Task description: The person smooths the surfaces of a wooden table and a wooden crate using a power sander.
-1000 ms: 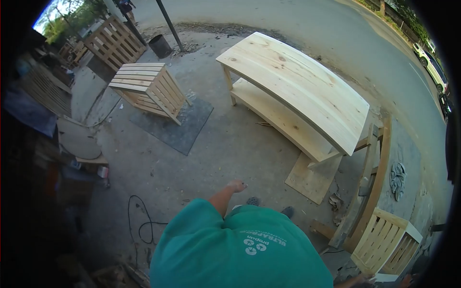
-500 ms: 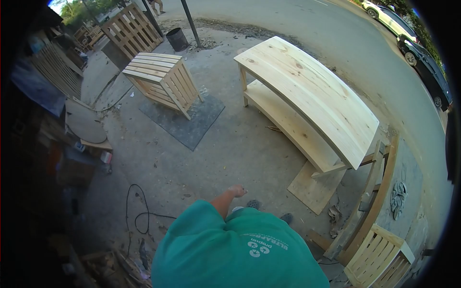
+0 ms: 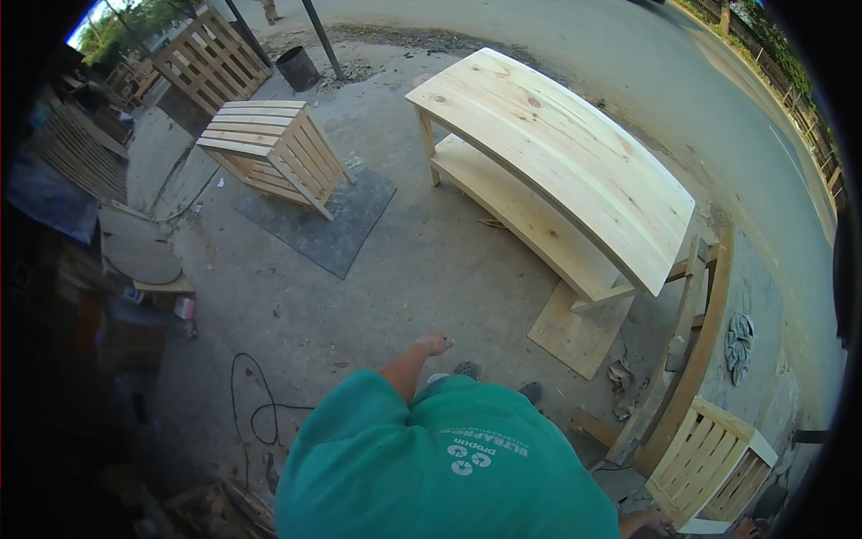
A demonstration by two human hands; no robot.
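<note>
My left hand [image 3: 435, 343] hangs over the concrete floor in front of my body. Its fingers look curled, and a small pale spot shows at their tips; I cannot make out what it is. At the lower right, part of my right arm [image 3: 639, 521] reaches from the teal shirt [image 3: 431, 449] to the lower edge of a slatted wooden crate-like piece [image 3: 705, 463]. The fingers there are hidden. Ahead to the right stands a pale wooden table [image 3: 557, 153] with a lower shelf [image 3: 512, 220], beyond my left hand's reach.
A slatted wooden stand [image 3: 269, 148] rests on a dark mat [image 3: 341, 242] at left. A board [image 3: 584, 328] lies under the table's near end. Long timbers [image 3: 696, 359] and a crumpled grey cloth [image 3: 740, 349] are at right. A black cable [image 3: 235, 395] curls on the floor.
The view has shifted, so the furniture sits slightly higher and mostly farther left. My right arm now shows by the slatted crate-like piece. My left hand stays low in front of me.
</note>
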